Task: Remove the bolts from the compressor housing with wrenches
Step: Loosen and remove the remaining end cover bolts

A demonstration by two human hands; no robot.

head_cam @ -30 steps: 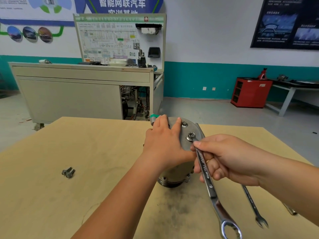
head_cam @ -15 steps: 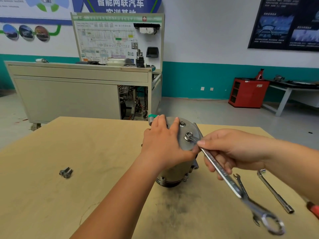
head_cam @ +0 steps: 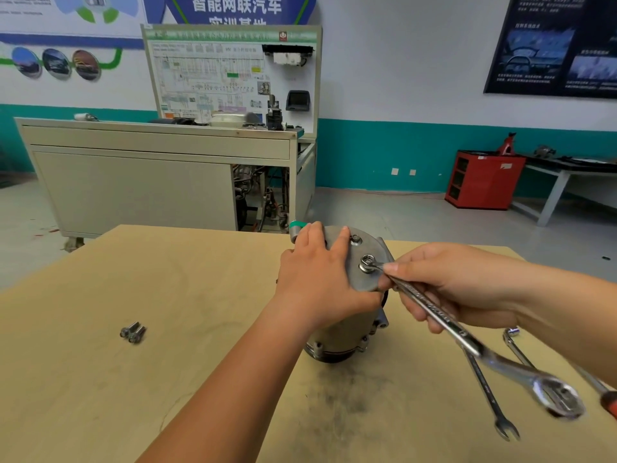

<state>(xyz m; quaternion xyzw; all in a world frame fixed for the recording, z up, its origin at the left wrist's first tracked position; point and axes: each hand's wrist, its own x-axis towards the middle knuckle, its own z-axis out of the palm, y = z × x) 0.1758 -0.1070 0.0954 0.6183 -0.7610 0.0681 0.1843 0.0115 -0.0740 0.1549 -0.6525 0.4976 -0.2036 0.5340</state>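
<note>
Head view. A cylindrical metal compressor housing (head_cam: 347, 332) stands on end near the middle of a pale plywood table (head_cam: 100, 379), over a dark sooty smudge on the wood. Its flat grey end plate faces up and carries two bolts: a far bolt (head_cam: 356, 239) near the rim and a near bolt (head_cam: 367, 261). The left hand (head_cam: 320, 282) lies spread over the plate, palm pressed down, fingers reaching toward a green-capped port (head_cam: 295, 227) at the far edge. The right hand (head_cam: 447, 289) is closed around the shank of a polished steel combination wrench (head_cam: 467, 342); one end sits on the near bolt, while the ring end, blurred, hangs out over the table at lower right. Two loose hex-head bolts (head_cam: 133, 331) lie touching each other, well left of the housing. A slim open-end wrench (head_cam: 490, 392) and an L-shaped socket wrench (head_cam: 516, 345) lie flat on the table below the right forearm. A red-orange handle (head_cam: 610, 404) shows at the right border.
</note>
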